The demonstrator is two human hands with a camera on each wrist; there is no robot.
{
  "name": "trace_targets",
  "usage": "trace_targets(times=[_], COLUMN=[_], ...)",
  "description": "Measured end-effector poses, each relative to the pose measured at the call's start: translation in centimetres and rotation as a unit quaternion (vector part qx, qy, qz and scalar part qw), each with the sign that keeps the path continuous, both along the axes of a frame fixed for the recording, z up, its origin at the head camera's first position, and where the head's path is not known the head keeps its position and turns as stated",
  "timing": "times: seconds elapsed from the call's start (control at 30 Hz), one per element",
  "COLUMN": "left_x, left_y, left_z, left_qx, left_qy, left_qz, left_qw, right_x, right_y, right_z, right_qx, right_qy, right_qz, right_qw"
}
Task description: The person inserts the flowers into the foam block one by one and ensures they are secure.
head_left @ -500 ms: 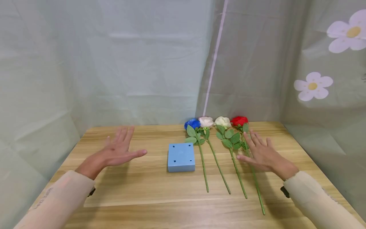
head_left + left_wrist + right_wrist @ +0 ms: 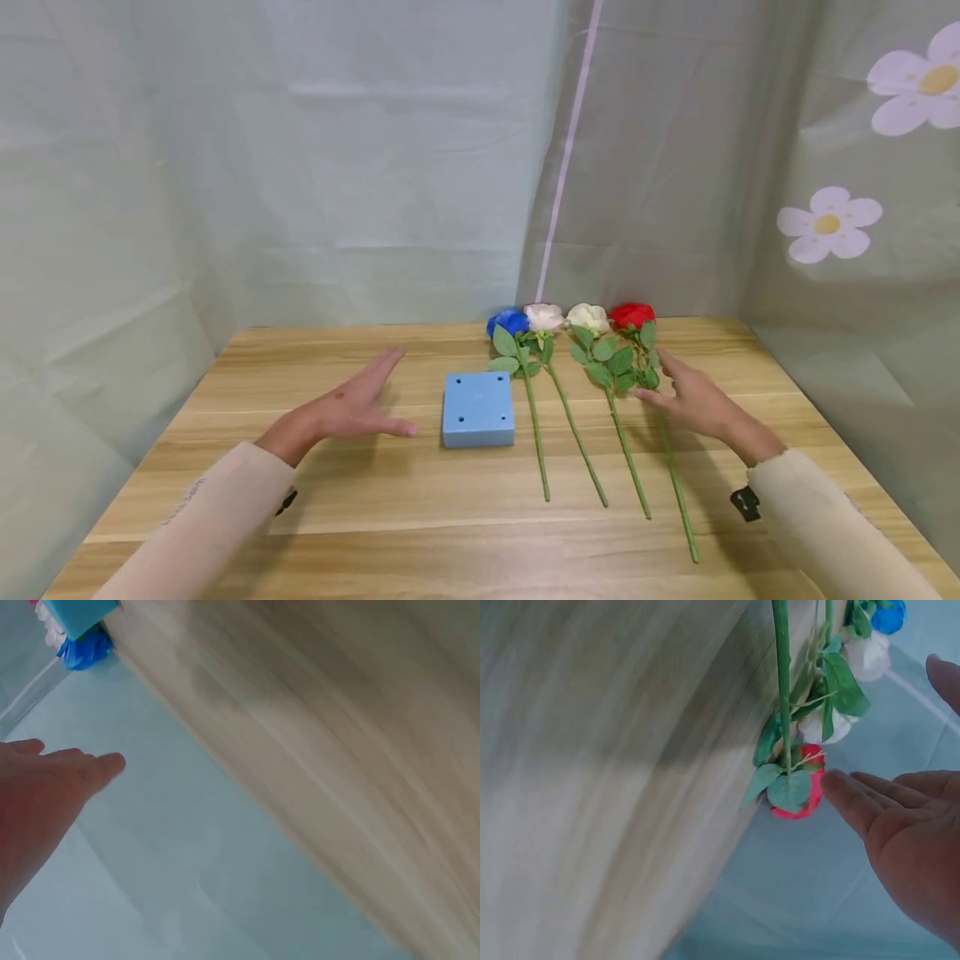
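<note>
Curtain [image 2: 405, 167] behind wooden table [image 2: 390, 525]; blue block [image 2: 478, 407] beside 4 roses [image 2: 588, 319].

On my screen, the counter [image 2: 375, 517] across the lower frame looks like smooth wood grain with a soft sheen. I take the pale blue block [image 2: 478, 404] near the centre for smooth, mostly matt plastic. Right of it, the rose heads [image 2: 632, 315] look like cloth, the stems [image 2: 782, 675] green plastic, the leaves [image 2: 789, 791] matt fabric. The curtain [image 2: 375, 167] behind seems creased, dull cloth; the sleeves [image 2: 825, 508], soft cloth.
</note>
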State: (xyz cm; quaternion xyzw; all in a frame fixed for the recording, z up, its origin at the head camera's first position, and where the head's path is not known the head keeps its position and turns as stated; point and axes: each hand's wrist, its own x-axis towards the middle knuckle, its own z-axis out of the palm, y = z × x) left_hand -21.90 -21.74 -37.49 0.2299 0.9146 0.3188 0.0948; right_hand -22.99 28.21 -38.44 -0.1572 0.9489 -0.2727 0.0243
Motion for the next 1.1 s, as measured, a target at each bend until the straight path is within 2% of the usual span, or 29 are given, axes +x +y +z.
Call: trace_targets(times=[0.17, 0.4, 0.6, 0.73, 0.93, 1.1], left_x=[-0.3, -0.6, -1.1, -1.5, -1.9, -2.0], left_y=[0.9, 2.2, 3.4, 4.0, 4.3, 4.4], left_z=[-0.6, -1.5, -2.0, -2.3, -2.7, -2.9], left_qx=[0.012, 0.027, 0.041, 0.048, 0.046, 0.047], left_qy=[-0.005, -0.022, -0.042, -0.054, -0.077, -0.082], left_qz=[-0.003, -0.001, -0.007, -0.007, -0.007, -0.011], left_qw=[0.9999, 0.9994, 0.9982, 0.9973, 0.9959, 0.9954], right_x=[-0.6, -0.7, -0.6, -0.7, -0.8, -1.2], right_y=[0.5, 1.2, 2.2, 2.9, 3.2, 3.0], right_z=[-0.2, -0.3, -1.0, -1.6, -2.3, -2.3], right_qx=[-0.069, -0.171, -0.187, -0.198, -0.231, -0.22], right_qy=[-0.048, -0.115, -0.167, -0.19, -0.23, -0.25], right_qz=[-0.031, -0.061, -0.096, -0.103, -0.11, -0.113], right_qw=[0.996, 0.9767, 0.9633, 0.9562, 0.9391, 0.9362])
